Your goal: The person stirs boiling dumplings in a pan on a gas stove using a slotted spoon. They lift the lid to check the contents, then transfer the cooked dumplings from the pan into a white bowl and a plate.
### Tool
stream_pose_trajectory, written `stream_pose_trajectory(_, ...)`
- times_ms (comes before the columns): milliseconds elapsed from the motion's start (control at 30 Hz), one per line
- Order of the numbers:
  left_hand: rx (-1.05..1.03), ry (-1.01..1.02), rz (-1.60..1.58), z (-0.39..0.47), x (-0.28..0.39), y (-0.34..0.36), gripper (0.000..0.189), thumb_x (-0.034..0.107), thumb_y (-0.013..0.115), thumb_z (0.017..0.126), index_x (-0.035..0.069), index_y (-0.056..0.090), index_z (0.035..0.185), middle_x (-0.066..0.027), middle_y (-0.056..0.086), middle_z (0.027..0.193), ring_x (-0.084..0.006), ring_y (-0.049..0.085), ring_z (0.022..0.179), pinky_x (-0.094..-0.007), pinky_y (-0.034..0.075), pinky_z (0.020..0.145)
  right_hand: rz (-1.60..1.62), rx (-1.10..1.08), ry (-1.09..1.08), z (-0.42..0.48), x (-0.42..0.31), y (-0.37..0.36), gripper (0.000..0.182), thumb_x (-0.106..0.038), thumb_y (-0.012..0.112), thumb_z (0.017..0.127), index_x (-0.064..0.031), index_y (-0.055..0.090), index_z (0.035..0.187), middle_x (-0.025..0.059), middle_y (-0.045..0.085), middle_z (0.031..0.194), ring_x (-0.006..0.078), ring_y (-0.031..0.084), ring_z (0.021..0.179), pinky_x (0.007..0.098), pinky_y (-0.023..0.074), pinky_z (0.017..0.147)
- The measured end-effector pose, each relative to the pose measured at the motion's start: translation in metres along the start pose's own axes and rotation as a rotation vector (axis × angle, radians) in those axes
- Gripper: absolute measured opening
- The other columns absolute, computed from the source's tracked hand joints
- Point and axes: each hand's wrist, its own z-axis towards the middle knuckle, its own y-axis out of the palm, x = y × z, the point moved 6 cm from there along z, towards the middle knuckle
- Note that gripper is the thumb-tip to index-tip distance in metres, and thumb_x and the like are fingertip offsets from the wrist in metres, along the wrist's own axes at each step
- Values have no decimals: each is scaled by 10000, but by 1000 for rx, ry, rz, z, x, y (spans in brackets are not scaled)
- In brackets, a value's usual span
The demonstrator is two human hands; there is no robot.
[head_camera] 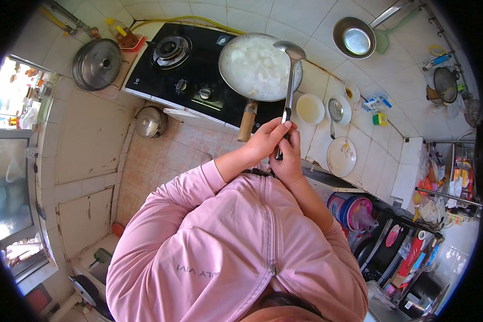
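My left hand [267,139] and my right hand [290,155] come together on the dark handle of a metal ladle [293,66]. The left hand closes around it nearer the bowl; the right one grips lower down, towards the handle's end. The ladle's bowl hangs over the right side of a wok [220,74]. White foamy liquid [253,66] with pale lumps fills the wok, and what the lumps are is unclear. Its wooden handle [248,122] points towards me, left of my hands. The wok stands on the right side of a black gas hob [149,82].
Right of the hob are a bowl of pale liquid [310,109], a skimmer [335,110] across a white bowl [345,106], a small sauce dish [351,92] and a patterned plate [341,157]. A large pan lid [97,64] stands left of the hob. A lidded pot [150,122] sits below.
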Motion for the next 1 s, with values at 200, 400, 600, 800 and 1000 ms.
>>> stream_pose_trajectory(200,104,128,232,14,-18,-6,240,241,475,950,27,566,1008,-8,557,860,-77,511,799,-214,431,707,112,-41,72,-3,1,-6,421,-25,622,694,11,497,1094,198,450,1113,356,477,991,369,430,809)
stream_pose_trajectory(400,185,185,303,15,-10,-10,199,200,499,937,12,564,950,-2,559,794,-68,497,741,-217,425,658,177,63,184,-13,23,10,296,14,582,746,-1,455,1013,138,453,985,246,488,809,317,415,650)
stream_pose_trajectory(600,225,138,503,8,-11,-18,189,197,544,914,11,566,936,-24,557,754,-75,501,713,-234,424,624,288,238,519,-14,30,15,251,-22,604,813,-31,375,917,101,489,796,199,511,712,303,423,615)
stream_pose_trajectory(800,178,243,613,6,-18,-23,224,180,557,904,-4,551,1032,-63,569,846,-118,557,786,-274,465,698,362,343,543,-15,31,20,289,-22,570,856,-39,353,1046,45,493,775,119,500,707,252,424,635)
stream_pose_trajectory(1000,7,193,355,-11,-16,-10,428,256,579,882,-23,462,1186,-135,566,913,-215,580,835,-319,467,744,508,388,604,-23,43,18,426,-43,540,874,-54,330,1244,82,552,850,119,556,710,259,472,610)
